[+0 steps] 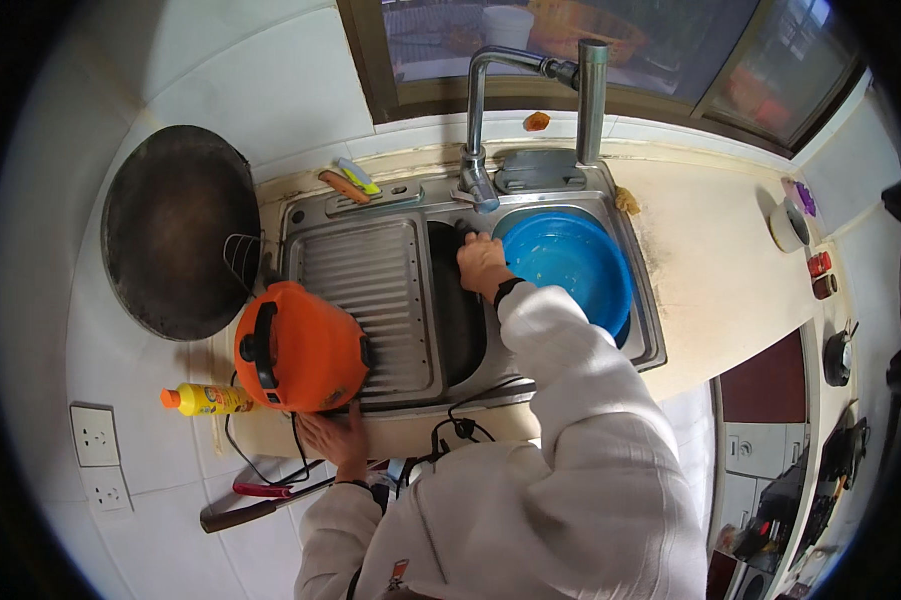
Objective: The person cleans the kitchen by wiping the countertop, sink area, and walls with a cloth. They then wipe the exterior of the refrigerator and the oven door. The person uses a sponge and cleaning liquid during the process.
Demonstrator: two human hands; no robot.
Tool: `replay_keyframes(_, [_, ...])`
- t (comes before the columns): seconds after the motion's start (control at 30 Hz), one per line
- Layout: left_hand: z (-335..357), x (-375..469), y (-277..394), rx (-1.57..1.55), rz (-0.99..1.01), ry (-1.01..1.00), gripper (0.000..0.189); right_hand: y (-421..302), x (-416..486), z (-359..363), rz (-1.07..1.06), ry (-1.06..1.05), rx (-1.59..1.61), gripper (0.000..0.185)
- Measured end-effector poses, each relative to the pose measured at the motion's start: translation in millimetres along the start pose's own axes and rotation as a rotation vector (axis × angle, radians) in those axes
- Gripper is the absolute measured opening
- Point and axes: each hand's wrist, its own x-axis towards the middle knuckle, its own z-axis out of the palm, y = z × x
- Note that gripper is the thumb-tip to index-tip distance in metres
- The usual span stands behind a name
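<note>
My right hand [483,261] is over the divider between the dark left basin [456,330] and the basin holding a blue plastic tub [621,277] of water. Its fingers are curled; whether they hold something cannot be told. My left hand [338,439] rests at the counter's front edge, its fingers near the base of an orange rice cooker [311,349], partly hidden beneath it. The cooker, with a black handle, sits over the ribbed steel drainboard [360,277]. A chrome faucet [480,176] stands behind the basins.
A dark wok [176,232] leans against the left wall. A yellow bottle [210,399] with an orange cap is beside the cooker. Two handled tools, one orange [344,186], lie behind the drainboard. A black power cord [461,427] crosses the front edge. A bowl [788,225] stands at the far right.
</note>
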Motion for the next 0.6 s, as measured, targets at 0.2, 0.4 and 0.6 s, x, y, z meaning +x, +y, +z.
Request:
replay_keyframes(0.2, [-3, 2, 5, -0.004, -0.051, -0.027, 0.111, 11, -20, -2, -0.242, -0.047, 0.212, 0.03])
replay_keyframes(0.4, [3, 2, 1, 0.023, -0.073, -0.029, 0.11, 59, 21, -1, 0.261, 0.167, 0.19, 0.029])
replay_keyframes(0.6, [-5, 2, 3, -0.035, 0.093, -0.03, 0.102, 52, 59, 43, 0.059, 0.248, -0.083, 0.023])
